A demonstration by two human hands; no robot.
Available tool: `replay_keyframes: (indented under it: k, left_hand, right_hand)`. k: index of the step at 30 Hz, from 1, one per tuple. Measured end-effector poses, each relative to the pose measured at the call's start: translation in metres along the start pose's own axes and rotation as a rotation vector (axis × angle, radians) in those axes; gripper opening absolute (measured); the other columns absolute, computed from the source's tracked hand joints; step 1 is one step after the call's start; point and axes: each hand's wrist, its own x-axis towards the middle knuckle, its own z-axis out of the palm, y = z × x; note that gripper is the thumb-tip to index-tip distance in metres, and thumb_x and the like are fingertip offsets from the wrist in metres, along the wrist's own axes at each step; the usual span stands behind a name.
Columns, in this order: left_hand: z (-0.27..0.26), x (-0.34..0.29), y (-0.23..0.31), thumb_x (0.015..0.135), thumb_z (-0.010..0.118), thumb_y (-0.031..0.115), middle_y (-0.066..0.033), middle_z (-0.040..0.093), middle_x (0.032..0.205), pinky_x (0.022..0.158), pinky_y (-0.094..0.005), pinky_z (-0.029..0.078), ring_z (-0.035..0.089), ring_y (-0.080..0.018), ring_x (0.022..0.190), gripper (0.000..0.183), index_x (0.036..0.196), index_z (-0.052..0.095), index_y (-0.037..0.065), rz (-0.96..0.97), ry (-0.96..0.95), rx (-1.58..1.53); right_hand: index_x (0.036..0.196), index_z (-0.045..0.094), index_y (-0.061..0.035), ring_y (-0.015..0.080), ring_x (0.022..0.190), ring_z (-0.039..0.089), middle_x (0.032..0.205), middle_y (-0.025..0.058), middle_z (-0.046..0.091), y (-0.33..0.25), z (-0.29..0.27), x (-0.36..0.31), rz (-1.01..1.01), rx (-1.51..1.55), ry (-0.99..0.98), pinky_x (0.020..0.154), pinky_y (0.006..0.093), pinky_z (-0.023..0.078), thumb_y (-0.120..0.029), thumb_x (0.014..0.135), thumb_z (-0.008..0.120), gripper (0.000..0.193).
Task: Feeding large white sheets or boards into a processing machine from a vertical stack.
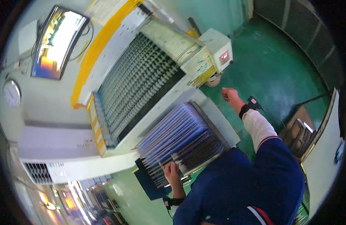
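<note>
In front of me stands a slotted rack point(195, 116) filled with several thin, blue-tinted panels point(173, 127) set on edge in parallel rows. My left hand point(172, 170) is at the rack's near left corner, fingers closed near the panel edges; whatever they pinch is too small to make out. Out to the right, my right hand point(233, 98) hangs over the green floor beside the machine, fingers curled and no object visible in them. Dark bands with small devices circle both wrists.
Beyond the rack is a machine with a bed of grey rollers point(139, 82) and a control box point(219, 48) with a red display. A monitor point(58, 43) and a clock point(11, 93) are on the left wall. A pale board point(322, 161) rises at right.
</note>
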Motion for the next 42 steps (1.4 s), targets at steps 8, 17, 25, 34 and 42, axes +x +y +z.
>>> replay_keyframes:
  k: [8,17,25,34,42]
  left_hand:
    - [-0.047,-0.011,-0.002,0.085,0.055,0.012,-0.0039,0.057,0.072,0.061,-0.0250,0.043,0.052,-0.0103,0.065,0.014,0.080,0.056,0.000,0.123,0.048,-0.093]
    - [-0.131,-0.038,-0.059,0.087,0.055,0.015,-0.0039,0.056,0.070,0.061,-0.0243,0.042,0.050,-0.0104,0.063,0.015,0.079,0.054,0.002,0.004,0.206,-0.292]
    - [-0.179,-0.063,-0.147,0.086,0.057,0.016,-0.0047,0.057,0.071,0.057,-0.0241,0.041,0.051,-0.0106,0.062,0.016,0.081,0.055,0.002,-0.240,0.175,-0.356]
    - [-0.212,-0.083,-0.228,0.085,0.058,0.020,-0.0065,0.058,0.072,0.053,-0.0247,0.041,0.051,-0.0119,0.059,0.021,0.081,0.054,0.000,-0.468,0.201,-0.414]
    - [-0.226,-0.109,-0.270,0.085,0.056,0.019,-0.0014,0.046,0.057,0.043,-0.0264,0.035,0.044,-0.0112,0.048,0.024,0.070,0.050,0.002,-0.556,0.208,-0.502]
  right_hand:
    - [0.091,0.057,-0.0075,0.0126,0.064,0.054,0.076,0.0038,0.059,-0.032,0.088,-0.109,-0.114,-0.194,-0.235,0.059,0.0268,0.044,-0.021,0.081,0.061,0.017]
    - [0.094,0.058,-0.0029,0.0196,0.078,0.060,0.083,0.0093,0.061,0.072,0.163,-0.318,-0.518,-1.110,-1.171,0.070,0.0307,0.047,-0.017,0.079,0.063,0.021]
    - [0.101,0.056,-0.0023,0.0315,0.093,0.052,0.097,0.0147,0.058,0.127,0.162,-0.362,-0.817,-1.458,-1.396,0.080,0.0413,0.043,-0.020,0.074,0.061,0.033]
    - [0.103,0.055,-0.0003,0.0298,0.094,0.053,0.105,0.0138,0.056,0.133,0.155,-0.391,-1.105,-1.623,-1.464,0.080,0.0398,0.042,-0.016,0.072,0.062,0.035]
    - [0.106,0.054,-0.0022,0.0345,0.093,0.052,0.100,0.0175,0.055,0.167,0.160,-0.392,-0.868,-1.557,-1.199,0.080,0.0409,0.043,-0.011,0.072,0.062,0.036]
